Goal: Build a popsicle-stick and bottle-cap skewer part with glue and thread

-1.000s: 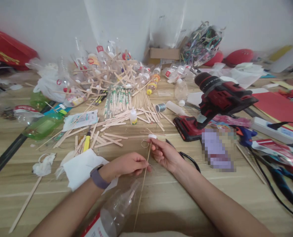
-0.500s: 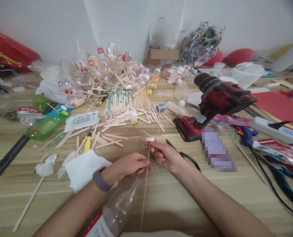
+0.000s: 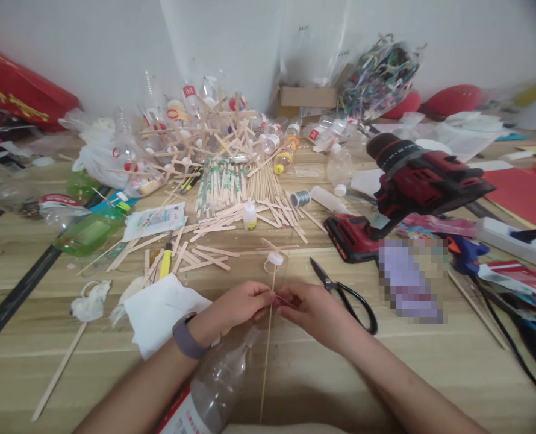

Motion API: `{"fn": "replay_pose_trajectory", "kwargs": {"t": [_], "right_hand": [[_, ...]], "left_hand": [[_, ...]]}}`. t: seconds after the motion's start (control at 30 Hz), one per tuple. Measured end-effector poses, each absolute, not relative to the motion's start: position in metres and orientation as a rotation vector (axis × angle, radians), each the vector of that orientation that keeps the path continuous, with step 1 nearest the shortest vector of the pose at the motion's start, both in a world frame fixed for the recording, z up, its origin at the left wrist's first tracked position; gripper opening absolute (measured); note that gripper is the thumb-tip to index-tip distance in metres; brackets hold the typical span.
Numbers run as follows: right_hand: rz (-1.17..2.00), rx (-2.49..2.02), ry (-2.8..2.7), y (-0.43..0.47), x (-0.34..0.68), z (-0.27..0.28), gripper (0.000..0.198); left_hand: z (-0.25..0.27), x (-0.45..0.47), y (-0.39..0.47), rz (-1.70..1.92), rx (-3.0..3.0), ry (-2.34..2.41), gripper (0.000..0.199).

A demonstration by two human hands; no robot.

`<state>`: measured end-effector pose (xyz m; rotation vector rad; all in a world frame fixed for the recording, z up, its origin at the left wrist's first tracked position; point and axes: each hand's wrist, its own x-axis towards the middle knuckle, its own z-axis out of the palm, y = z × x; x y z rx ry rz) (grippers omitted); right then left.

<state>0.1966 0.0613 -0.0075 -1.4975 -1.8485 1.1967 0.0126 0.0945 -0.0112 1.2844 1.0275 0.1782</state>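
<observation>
My left hand, with a watch on its wrist, pinches a thin wooden skewer about midway along. At the skewer's top end is a white bottle cap, with a small loop beside it and thin wooden pieces behind it. My right hand is closed close to the skewer, fingertips on a fine wire or thread. Its exact hold is partly hidden. Under my left forearm lies a clear plastic bottle with a red and white label. Black-handled scissors rest right of my right hand.
A red cordless drill stands at right. Ahead are a small glue bottle, loose craft sticks, a wire spool and a heap of plastic bottles. A yellow cutter and white paper lie left.
My right hand has moved down from beside the cap to the fine wire near my left fingertips. The cap has tilted, showing its top, and the scissors are now more exposed.
</observation>
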Motion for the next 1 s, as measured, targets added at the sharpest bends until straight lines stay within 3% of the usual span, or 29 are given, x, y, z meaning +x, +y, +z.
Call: {"fn": "replay_pose_trajectory", "kwargs": {"t": [0.43, 1.0], "right_hand": [[0.539, -1.128, -2.308, 0.057, 0.200, -0.010, 0.027], [0.502, -1.120, -2.199, 0.061, 0.183, -0.013, 0.022]], "left_hand": [[-0.012, 0.006, 0.091, 0.193, 1.318, 1.020, 0.037], [-0.013, 0.008, 0.083, 0.388, 1.495, 0.994, 0.026]]}}
